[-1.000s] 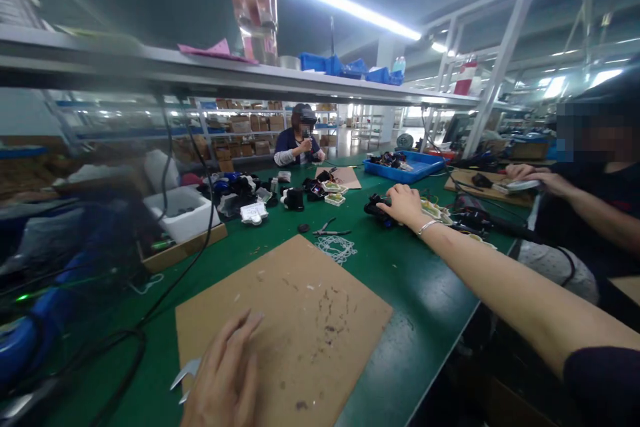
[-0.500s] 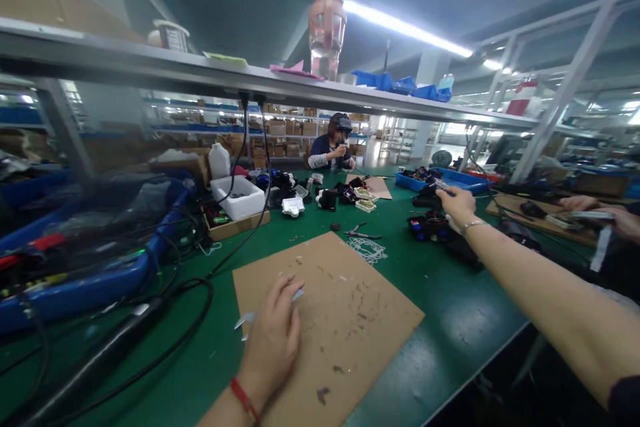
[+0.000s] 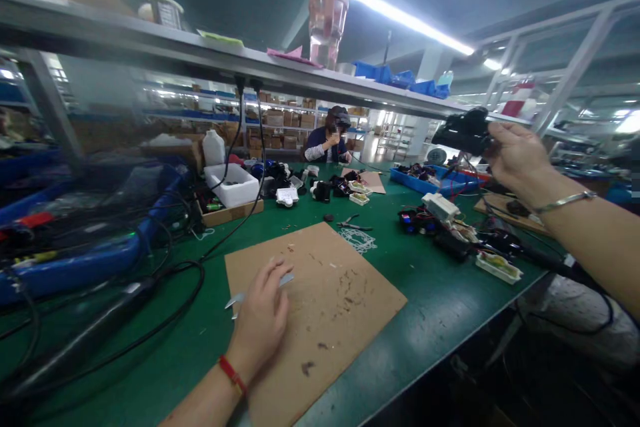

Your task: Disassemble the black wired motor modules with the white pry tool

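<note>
My left hand (image 3: 260,313) lies palm down on a brown cardboard sheet (image 3: 325,307). Its fingers are loosely stretched, with the thumb apart. Thin pale grey-blue strips (image 3: 286,278) stick out from beneath it on both sides; what they belong to is hidden. My right hand (image 3: 515,153) is raised over the right side of the bench, its fingers pinching the edge of a black plastic device part (image 3: 464,132). Wires hang below that part. Underneath, a white block-shaped part (image 3: 441,207) sits among black parts, and a white tray-like piece (image 3: 499,267) lies closer to the bench edge.
Pliers (image 3: 356,223) and a coiled white cord (image 3: 358,239) lie behind the cardboard. A blue bin (image 3: 430,181) stands at the back right, a white foam box (image 3: 232,184) at the back left. A shelf (image 3: 280,70) crosses overhead. A co-worker (image 3: 327,140) sits opposite. Black cables (image 3: 190,320) run along the left.
My right hand has risen from the parts on the right, lifting the black device part. My left hand keeps its place on the cardboard. Another person's hands at far right have left view.
</note>
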The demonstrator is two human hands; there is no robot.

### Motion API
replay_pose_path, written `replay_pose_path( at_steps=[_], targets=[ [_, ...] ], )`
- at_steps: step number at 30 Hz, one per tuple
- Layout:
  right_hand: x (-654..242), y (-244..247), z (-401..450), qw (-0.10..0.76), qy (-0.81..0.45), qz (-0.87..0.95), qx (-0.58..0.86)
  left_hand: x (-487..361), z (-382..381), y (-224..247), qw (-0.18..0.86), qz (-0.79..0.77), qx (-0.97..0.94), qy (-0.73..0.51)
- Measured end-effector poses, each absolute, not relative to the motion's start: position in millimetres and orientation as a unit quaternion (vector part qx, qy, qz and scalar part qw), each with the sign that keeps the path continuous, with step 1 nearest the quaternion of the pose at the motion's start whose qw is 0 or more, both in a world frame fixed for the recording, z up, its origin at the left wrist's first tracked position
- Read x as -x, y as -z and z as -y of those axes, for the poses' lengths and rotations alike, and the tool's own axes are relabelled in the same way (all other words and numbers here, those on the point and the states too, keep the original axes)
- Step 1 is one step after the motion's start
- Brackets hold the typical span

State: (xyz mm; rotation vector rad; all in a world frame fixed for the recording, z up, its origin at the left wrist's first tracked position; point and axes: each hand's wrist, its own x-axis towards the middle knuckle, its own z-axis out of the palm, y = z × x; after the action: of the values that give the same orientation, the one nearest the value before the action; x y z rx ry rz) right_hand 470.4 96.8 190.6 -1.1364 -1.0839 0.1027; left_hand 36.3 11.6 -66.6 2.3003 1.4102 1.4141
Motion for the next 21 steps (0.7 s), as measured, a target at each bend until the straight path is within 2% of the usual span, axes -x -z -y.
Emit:
replay_pose_path(
  at_steps=[6,9,12,17,21],
  targets=[
    [-402,-146,-51,0.666,-0.35,0.509,0.417,-38,-6,62,0.058,-0.465,-0.755,-0.46],
    [-370,-113,-35,0.622,-0.426,0.516,0.405,-39,-3,60,0.065,-0.471,-0.75,-0.459],
    [-340,-74,-28,0.594,-0.421,0.55,0.41,-39,-4,58,0.071,-0.481,-0.743,-0.461],
    [-297,-9,-21,0.49,-0.298,0.705,0.418,-35,-10,57,0.079,-0.499,-0.734,-0.454],
    [-284,19,13,0.419,-0.225,0.785,0.397,-21,-9,62,0.102,-0.498,-0.741,-0.439]
  ],
)
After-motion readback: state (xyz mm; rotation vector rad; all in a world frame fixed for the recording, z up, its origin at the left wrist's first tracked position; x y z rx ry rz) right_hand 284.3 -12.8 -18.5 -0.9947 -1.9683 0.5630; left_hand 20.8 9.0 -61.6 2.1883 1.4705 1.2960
